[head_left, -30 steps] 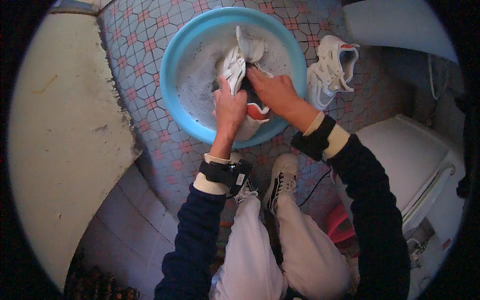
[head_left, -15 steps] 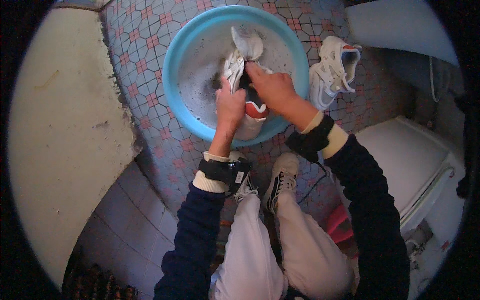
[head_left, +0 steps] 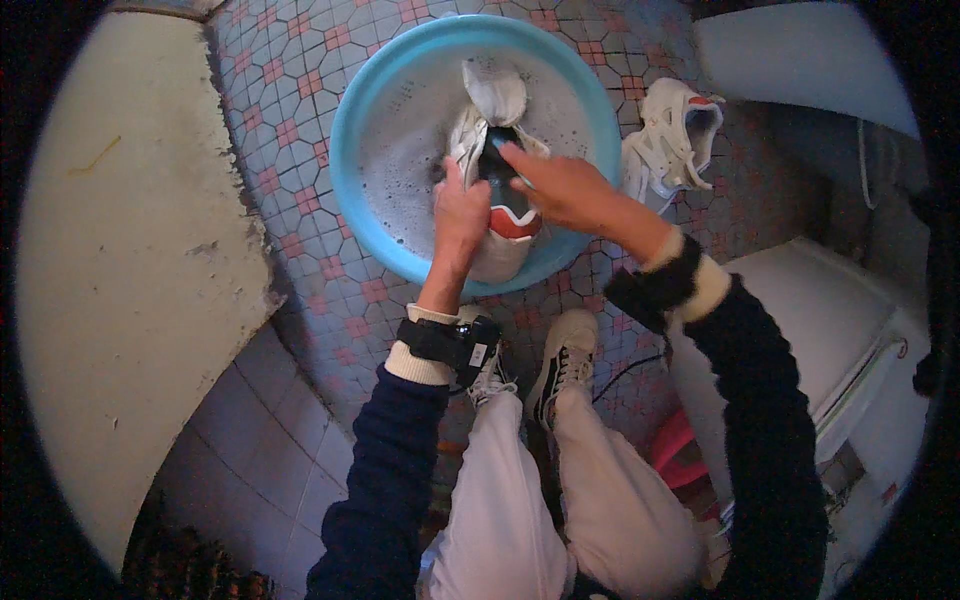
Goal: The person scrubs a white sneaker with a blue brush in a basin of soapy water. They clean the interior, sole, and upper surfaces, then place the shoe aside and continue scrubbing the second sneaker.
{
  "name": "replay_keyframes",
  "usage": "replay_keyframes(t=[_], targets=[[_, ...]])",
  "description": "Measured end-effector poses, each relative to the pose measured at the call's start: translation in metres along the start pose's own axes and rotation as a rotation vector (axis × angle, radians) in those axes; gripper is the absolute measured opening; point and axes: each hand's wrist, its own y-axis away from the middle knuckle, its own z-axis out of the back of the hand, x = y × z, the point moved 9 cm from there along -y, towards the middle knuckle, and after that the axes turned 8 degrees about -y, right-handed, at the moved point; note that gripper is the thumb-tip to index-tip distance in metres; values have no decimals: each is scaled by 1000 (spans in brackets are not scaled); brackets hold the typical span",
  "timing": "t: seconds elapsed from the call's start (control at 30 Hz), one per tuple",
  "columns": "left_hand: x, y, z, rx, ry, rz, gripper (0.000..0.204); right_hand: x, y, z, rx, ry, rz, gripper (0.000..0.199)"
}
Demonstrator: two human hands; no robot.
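Head view | left hand (head_left: pixel 462 215) clasps white sneaker (head_left: pixel 497 170) at its side, over blue basin (head_left: pixel 365 110) | right hand (head_left: pixel 560 185) fingers pushed into its opening | likely wet, soapy, slippery, soft upper; firmest hold at heel and sole

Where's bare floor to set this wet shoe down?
Tiled floor left of the blue basin, up to the pale wall, is bare. Right of the basin is crowded: a second white shoe, then the white appliance.

Second white sneaker (head_left: pixel 668 143) on patterned tile floor (head_left: pixel 300 110), white appliance (head_left: pixel 830 340) at right, pale wall (head_left: pixel 120 270) at left
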Motion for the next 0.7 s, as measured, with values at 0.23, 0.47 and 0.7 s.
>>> replay_keyframes(t=[0.23,0.47,0.7], targets=[[-8,4,12,-289,-228,-93,44,0,-10,4,-40,147,-17,48],[-1,2,2,-3,-18,39,71,-5,8,-2,115,99,-71,28],[-14,14,9,-110,-201,74,73,7,5,16,-83,395,-35,41]])
